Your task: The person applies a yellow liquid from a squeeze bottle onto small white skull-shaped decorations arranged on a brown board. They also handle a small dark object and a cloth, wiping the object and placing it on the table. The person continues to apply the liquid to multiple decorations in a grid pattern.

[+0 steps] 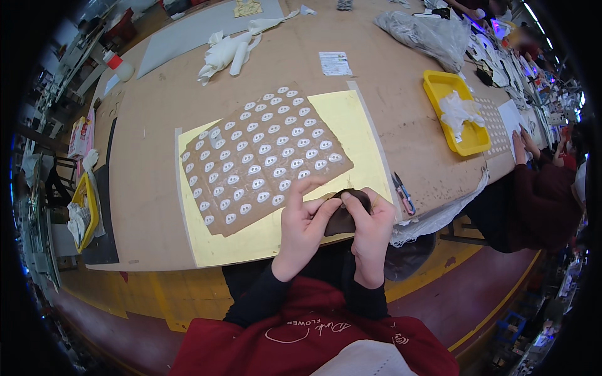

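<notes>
A small piece of dark brown, soft-looking material (340,223) is pinched between my two hands above the near edge of the table. My left hand (300,229) grips it between thumb and fingers, its index finger raised and bent. On the other side, my right hand (376,229) presses its thumb on the upper edge, close to the left thumb. Just beyond my hands lies a brown sheet (219,231) carrying rows of white oval pieces (258,183), each with two dark dots. Beneath it is a larger yellow sheet (367,147) with tape along its sides.
Slim tools with blue and dark handles (404,195) lie right of my hands. Farther right are a yellow tray (466,150) holding crumpled white material and a co-worker's hands (523,145). Crumpled off-white cloth (222,55), a printed paper (335,64) and a plastic bag (426,34) lie far back.
</notes>
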Demonstrator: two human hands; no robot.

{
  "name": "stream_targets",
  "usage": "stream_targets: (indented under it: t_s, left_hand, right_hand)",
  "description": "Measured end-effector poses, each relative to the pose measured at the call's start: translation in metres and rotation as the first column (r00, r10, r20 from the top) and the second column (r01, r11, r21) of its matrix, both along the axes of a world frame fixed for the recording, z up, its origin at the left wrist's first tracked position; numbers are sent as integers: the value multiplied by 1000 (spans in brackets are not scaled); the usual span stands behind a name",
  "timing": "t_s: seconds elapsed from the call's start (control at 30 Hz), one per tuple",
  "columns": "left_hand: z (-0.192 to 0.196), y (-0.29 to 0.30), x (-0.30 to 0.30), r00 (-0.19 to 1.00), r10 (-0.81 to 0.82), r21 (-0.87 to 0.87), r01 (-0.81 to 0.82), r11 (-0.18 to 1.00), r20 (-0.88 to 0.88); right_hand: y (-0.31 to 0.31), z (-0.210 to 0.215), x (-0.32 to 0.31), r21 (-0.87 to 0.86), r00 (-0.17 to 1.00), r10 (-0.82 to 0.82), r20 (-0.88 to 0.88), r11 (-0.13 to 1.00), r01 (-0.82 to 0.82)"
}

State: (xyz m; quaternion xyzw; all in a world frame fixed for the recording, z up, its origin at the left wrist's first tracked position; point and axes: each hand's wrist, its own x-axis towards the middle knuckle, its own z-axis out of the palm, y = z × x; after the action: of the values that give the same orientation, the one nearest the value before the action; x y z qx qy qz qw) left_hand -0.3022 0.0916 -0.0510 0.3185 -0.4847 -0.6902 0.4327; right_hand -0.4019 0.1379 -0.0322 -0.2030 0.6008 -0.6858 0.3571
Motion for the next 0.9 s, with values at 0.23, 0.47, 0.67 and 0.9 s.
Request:
stream_targets:
  t_s: [0.23, 0.47, 0.67, 0.9]
  left_hand:
    - [-3, -11, 6, 979, -50, -505, 145, 851, 197]
    - [3, 0, -1, 968, 102, -362, -13, 932, 228]
    - [2, 14, -8, 768, 456, -671, -48, 740, 449]
    - [-15, 19, -10, 757, 583, -808, -128, 575, 295]
  right_hand:
    - [1, -9, -1, -30, 999, 11, -53, 999, -13]
    - [-1, -13, -5, -51, 998, 49, 36, 998, -47]
    - [-1, -11, 4, -119, 992, -39, 116, 992, 52]
    - [3, -8, -2, -234, 960, 28, 277, 971, 39]
